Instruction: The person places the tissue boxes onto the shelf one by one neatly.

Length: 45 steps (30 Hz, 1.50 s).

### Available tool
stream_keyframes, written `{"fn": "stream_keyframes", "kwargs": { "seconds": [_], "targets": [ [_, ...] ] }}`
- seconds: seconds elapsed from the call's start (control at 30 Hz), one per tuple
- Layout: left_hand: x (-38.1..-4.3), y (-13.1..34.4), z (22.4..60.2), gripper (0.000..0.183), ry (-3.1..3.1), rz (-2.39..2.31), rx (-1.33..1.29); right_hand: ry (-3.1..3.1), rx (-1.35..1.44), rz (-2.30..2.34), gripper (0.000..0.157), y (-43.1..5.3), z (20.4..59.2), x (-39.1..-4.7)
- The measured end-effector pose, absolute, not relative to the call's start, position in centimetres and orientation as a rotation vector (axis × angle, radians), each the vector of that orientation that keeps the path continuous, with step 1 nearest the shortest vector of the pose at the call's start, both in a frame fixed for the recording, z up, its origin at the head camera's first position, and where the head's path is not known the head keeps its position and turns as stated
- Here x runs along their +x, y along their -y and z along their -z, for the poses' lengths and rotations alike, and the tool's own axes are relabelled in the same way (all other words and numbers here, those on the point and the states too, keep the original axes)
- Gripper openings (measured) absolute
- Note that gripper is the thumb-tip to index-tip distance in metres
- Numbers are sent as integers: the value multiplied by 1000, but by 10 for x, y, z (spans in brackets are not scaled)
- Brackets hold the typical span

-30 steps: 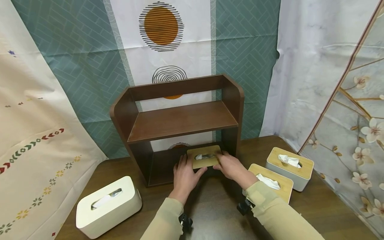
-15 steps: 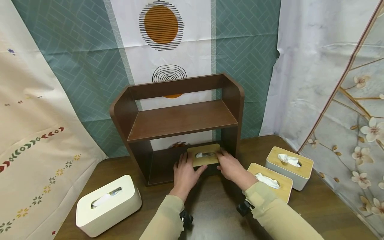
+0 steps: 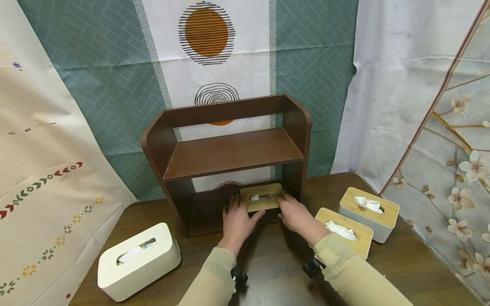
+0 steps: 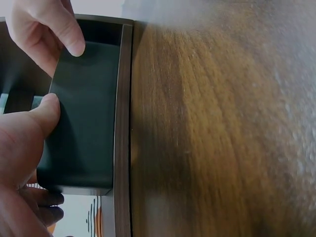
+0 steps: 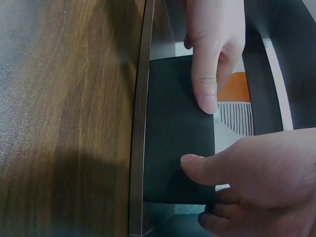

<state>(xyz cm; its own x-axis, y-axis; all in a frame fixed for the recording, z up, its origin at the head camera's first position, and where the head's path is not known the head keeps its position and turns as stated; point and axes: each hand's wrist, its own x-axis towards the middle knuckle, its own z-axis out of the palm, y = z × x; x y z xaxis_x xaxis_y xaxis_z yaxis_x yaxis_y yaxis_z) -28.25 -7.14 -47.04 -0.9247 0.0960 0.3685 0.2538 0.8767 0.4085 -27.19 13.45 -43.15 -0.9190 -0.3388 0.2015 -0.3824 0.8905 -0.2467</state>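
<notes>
A tissue box with a dark green body and a bamboo lid [image 3: 265, 205] sits in the right part of the lower compartment of a dark brown shelf [image 3: 233, 153]. My left hand [image 3: 236, 223] holds its left end, thumb on the front face and fingers round the side. At the other end my right hand [image 3: 296, 213] grips it the same way. Both wrist views show the dark front face [image 4: 84, 118] close behind the shelf's front edge [image 5: 139, 143], with a thumb pressed to it from each hand. A bit of tissue shows in the lid's oval slot.
To the left on the wooden table [image 3: 275, 272] stands a cream tissue box [image 3: 139, 265]. Two bamboo-lidded tissue boxes stand on the right, a nearer one [image 3: 361, 244] beside my right sleeve and a farther one [image 3: 383, 223]. Printed cloths hang behind and at both sides.
The dark tissue box has moved slightly back into the lower compartment, with both hands following. More of its front face shows in the head view. The other boxes stand as before.
</notes>
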Motion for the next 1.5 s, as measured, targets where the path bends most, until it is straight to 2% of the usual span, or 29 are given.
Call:
{"fn": "stream_keyframes", "kwargs": {
  "seconds": [0.57, 1.13, 1.5],
  "targets": [
    [-275, 77, 467, 98, 2742, 714, -260, 2838, 558, -454, 66, -133, 430, -264],
    [-238, 101, 449, 92, 2736, 503, -246, 2705, 684, -470, 75, -102, 424, -230],
    [-215, 125, 444, 86, 2677, 359, -252, 2642, 795, -470, 75, -80, 422, -215]
  ]
}}
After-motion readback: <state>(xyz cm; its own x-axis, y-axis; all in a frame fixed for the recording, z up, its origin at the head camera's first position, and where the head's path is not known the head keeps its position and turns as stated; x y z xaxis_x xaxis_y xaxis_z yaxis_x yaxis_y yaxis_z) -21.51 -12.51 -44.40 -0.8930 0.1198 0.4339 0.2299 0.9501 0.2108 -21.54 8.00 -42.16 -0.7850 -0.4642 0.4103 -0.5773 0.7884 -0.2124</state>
